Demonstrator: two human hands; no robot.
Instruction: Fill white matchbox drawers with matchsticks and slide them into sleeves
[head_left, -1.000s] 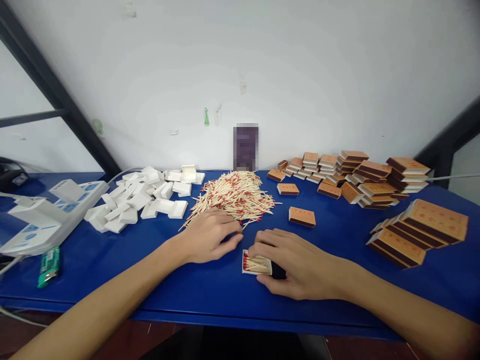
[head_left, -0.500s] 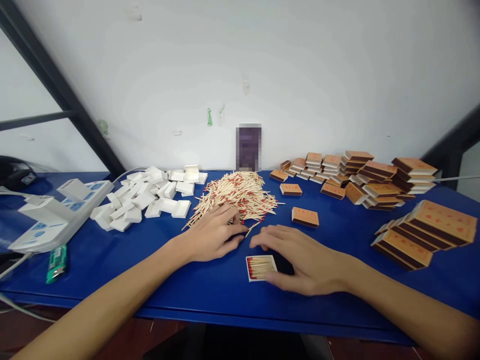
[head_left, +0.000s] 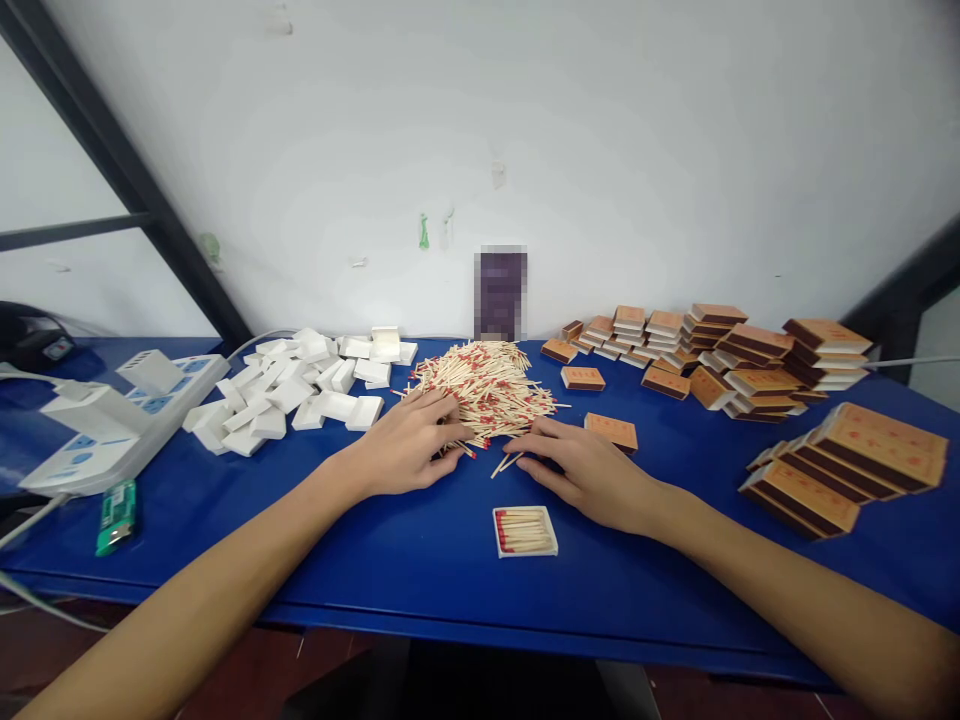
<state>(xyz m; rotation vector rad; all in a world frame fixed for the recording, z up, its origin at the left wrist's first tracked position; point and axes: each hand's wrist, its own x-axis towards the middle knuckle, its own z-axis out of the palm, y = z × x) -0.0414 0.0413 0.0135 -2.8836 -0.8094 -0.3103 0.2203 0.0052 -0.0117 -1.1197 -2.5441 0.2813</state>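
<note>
Right hand (head_left: 581,468) has moved off the tray (head_left: 527,554) to the matches' (head_left: 486,385) right edge; left hand (head_left: 409,443) at their left. Both half-curled; can't tell if gripping any.

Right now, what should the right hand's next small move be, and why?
Probably, the right hand should pinch the stray matchsticks beside its thumb: they jut out from the front of the matchstick pile, within easy reach, while the matchbox tray just in front lies uncovered.
</note>
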